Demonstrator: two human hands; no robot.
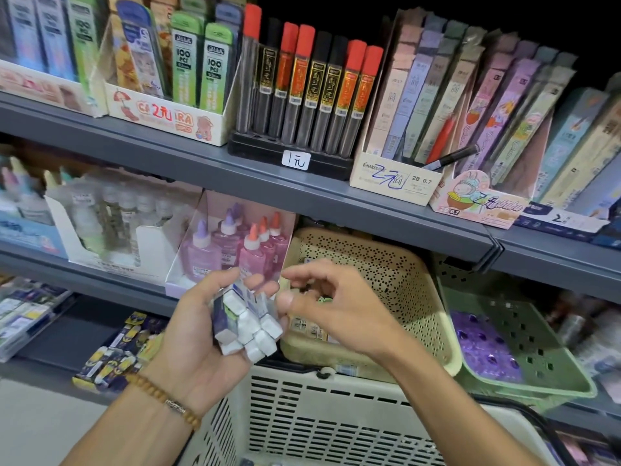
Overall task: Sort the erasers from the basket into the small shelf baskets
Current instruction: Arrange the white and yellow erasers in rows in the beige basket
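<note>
Sorting was underway, est. partway: left hand (198, 334) clutched a stack of white sleeved erasers (247, 322), right hand (331, 307) hovered, fingers loosely curled, grip unclear, at cream perforated plastic shelf basket (386, 274), w/ white slotted plastic basket (336, 418) contents unseen.

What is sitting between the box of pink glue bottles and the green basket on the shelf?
In the head view, a beige perforated plastic basket sits between the box of pink glue bottles and the green plastic basket.

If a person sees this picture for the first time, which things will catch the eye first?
First, the left hand in the lower middle, holding a bunch of white erasers, with the right hand beside it in front of the cream shelf basket. Next, the row of red and black capped tubes on the upper shelf.
</note>
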